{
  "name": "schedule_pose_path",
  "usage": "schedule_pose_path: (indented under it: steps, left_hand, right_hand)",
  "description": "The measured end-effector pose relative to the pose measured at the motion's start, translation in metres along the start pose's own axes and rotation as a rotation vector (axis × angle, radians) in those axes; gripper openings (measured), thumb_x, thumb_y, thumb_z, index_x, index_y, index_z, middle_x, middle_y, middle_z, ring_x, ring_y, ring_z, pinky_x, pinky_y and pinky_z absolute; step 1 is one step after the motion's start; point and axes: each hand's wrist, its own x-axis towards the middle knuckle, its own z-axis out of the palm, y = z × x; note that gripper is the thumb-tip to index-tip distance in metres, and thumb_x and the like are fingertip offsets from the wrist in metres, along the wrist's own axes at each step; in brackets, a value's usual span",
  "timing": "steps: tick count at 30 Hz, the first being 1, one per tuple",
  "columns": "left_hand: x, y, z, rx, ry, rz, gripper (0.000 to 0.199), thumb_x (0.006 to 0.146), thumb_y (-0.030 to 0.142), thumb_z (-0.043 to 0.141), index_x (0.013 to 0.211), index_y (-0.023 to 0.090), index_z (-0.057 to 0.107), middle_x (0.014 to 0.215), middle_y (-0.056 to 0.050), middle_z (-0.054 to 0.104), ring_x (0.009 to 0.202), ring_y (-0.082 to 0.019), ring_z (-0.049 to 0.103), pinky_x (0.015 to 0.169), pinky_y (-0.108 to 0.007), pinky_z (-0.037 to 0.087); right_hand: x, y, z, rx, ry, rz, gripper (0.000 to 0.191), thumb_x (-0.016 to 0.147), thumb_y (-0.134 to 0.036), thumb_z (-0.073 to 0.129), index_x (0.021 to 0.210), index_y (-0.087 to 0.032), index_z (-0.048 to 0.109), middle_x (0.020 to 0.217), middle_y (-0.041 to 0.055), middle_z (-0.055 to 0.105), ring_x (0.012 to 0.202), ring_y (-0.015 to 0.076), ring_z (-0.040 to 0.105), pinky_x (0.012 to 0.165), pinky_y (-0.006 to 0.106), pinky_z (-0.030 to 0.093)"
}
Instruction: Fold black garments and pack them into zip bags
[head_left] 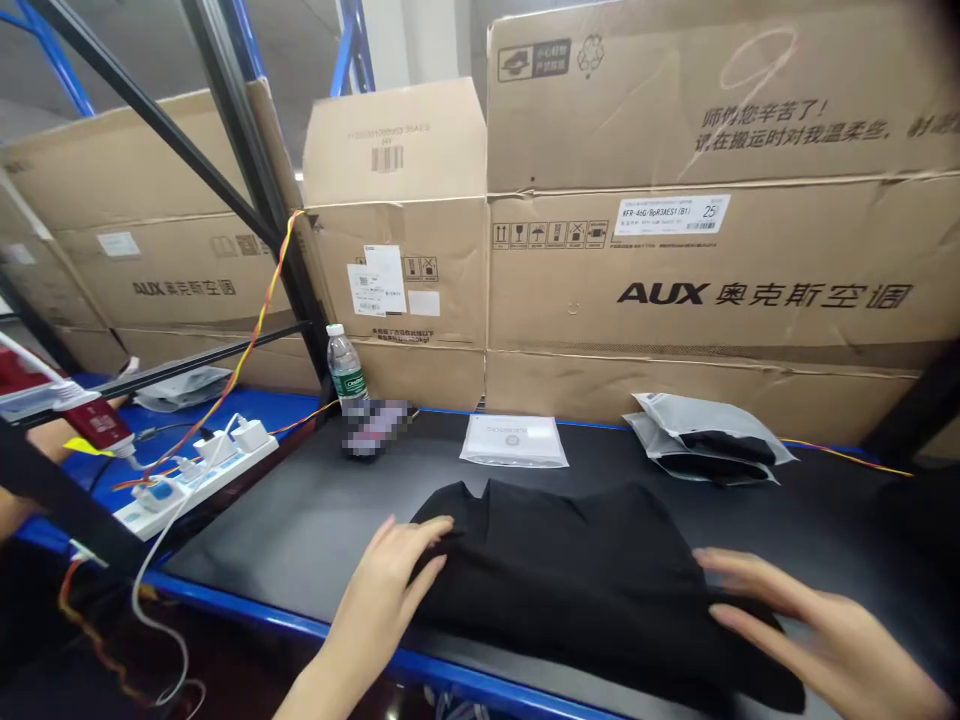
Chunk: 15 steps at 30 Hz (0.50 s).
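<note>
A black piece of cloth, perhaps a folded garment (570, 570), lies on the dark table top in front of me and droops over the front edge. My left hand (394, 570) rests on its left end, fingers stretched over the fabric and thumb apart from them. At the right end, my right hand (802, 620) touches the cloth with fingertips and thumb spread, black fabric showing between them. Behind the cloth lies a flat, clear-fronted white packet (514, 442). Farther right, frosted plastic bags (705, 440) with black contents are stacked.
Large cardboard boxes (712, 250) wall off the back. A water bottle (346, 368) and a blurred-out phone-like object (375, 428) stand at the back left. A white power strip (202, 480) with plugs and cables runs beside the black rack post (67, 500). Part of another person's arm shows far left.
</note>
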Motion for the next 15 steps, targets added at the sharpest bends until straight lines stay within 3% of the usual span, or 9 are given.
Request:
schedule_pose_path:
  steps: [2,3,6,10,13,15]
  left_hand:
    - [0.028,0.012,0.001,0.135,-0.129,-0.115,0.056,0.078,0.005,0.051,0.128,0.029,0.047,0.134,-0.009,0.049,0.128,-0.032,0.039,0.101,-0.059,0.032]
    - [0.042,0.018,0.003,0.174,-0.192,-0.125,0.061,0.073,-0.001,0.051,0.127,0.029,0.048,0.141,-0.011,0.041,0.133,-0.035,0.028,0.101,-0.062,0.028]
    - [0.079,0.033,0.010,0.137,-0.254,0.012,0.063,0.075,-0.003,0.047,0.129,0.027,0.044,0.148,-0.011,0.027,0.138,-0.031,0.015,0.106,-0.055,0.024]
    - [0.119,0.037,0.024,0.036,-0.331,0.131,0.047,0.082,0.010,0.053,0.127,0.018,0.047,0.132,-0.014,0.049,0.126,-0.029,0.041,0.101,-0.045,0.036]
    - [0.137,0.033,0.032,-0.005,-0.378,0.183,0.032,0.078,0.011,0.059,0.109,0.018,0.061,0.104,-0.008,0.065,0.101,-0.023,0.060,0.088,-0.033,0.046]
    - [0.141,0.030,0.032,-0.019,-0.349,0.205,0.021,0.079,0.011,0.058,0.097,0.019,0.065,0.094,-0.005,0.067,0.092,-0.020,0.062,0.083,-0.030,0.047]
  right_hand:
    - [0.038,0.002,0.000,-0.202,-0.006,-0.038,0.045,0.079,-0.036,0.048,0.123,-0.026,0.053,0.112,0.0063,0.066,0.096,0.0246,0.065,0.077,0.034,0.055]
    - [0.055,0.000,0.004,-0.305,0.016,-0.061,0.040,0.078,-0.032,0.047,0.116,-0.023,0.058,0.112,0.0096,0.066,0.097,0.0268,0.064,0.079,0.039,0.055]
    - [0.096,-0.009,0.025,-0.409,-0.110,-0.100,0.041,0.080,-0.017,0.039,0.116,-0.021,0.058,0.119,0.0100,0.062,0.107,0.0221,0.059,0.090,0.037,0.048]
    - [0.125,-0.010,0.042,-0.439,-0.153,-0.066,0.044,0.073,-0.002,0.035,0.102,-0.020,0.064,0.104,0.0111,0.067,0.102,0.0248,0.059,0.090,0.052,0.041]
    - [0.133,-0.004,0.035,-0.444,-0.174,-0.073,0.034,0.072,-0.002,0.036,0.075,-0.020,0.065,0.080,0.0064,0.068,0.087,0.0220,0.060,0.090,0.056,0.036]
    - [0.133,0.001,0.027,-0.439,-0.158,-0.094,0.030,0.077,-0.007,0.036,0.072,-0.021,0.061,0.079,0.0046,0.066,0.087,0.0207,0.058,0.094,0.057,0.030]
